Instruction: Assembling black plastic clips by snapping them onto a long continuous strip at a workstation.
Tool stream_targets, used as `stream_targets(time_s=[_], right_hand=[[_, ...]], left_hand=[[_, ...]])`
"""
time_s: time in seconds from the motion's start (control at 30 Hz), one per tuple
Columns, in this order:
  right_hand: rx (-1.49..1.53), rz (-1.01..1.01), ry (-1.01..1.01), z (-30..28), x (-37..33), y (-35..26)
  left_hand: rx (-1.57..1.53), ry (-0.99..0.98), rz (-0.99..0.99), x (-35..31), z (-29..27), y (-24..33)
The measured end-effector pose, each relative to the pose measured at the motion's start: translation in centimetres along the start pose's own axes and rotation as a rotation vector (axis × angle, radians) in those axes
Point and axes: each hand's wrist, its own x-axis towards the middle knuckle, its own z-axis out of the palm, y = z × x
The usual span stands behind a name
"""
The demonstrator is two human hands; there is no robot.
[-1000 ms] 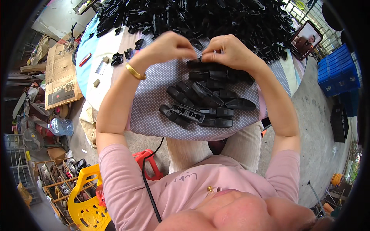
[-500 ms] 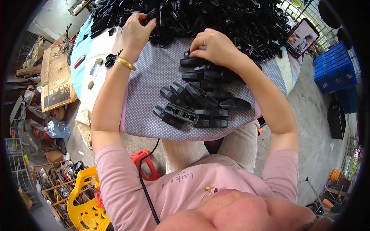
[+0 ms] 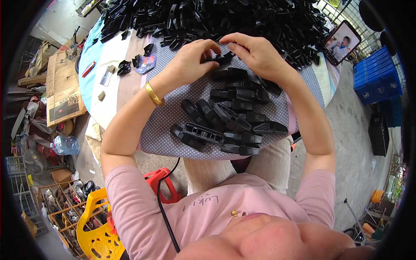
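Observation:
My left hand is closed, thumb and fingers pinching a black plastic part above the dotted cloth. My right hand is curled at the part's other end, its thumb and fingertips against it; the exact contact is partly hidden. Just below the hands, several finished-looking long black plastic pieces lie in a loose column. One piece shows its hollow, ribbed side. Beyond both hands spreads a big heap of loose black plastic parts.
A phone stands at the table's right edge. On the left lie a small clear packet, a few loose black parts and a red pen-like thing. Blue crates stand right; a yellow chair is lower left.
My left hand has come from the heap toward the middle, close to my right hand. The right hand has lifted from the column of pieces and shifted right. A small packet is now uncovered.

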Motion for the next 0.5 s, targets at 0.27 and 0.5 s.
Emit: stream_targets(time_s=[0.27,0.5], right_hand=[[-0.182,0.078,-0.174,-0.2,-0.1,-0.7],[-0.430,-0.158,-0.021,-0.3,-0.3,0.5]], left_hand=[[0.130,0.043,-0.194,-0.1,-0.5,-0.1],[-0.108,-0.034,-0.279,-0.3,-1.1,-1.8]])
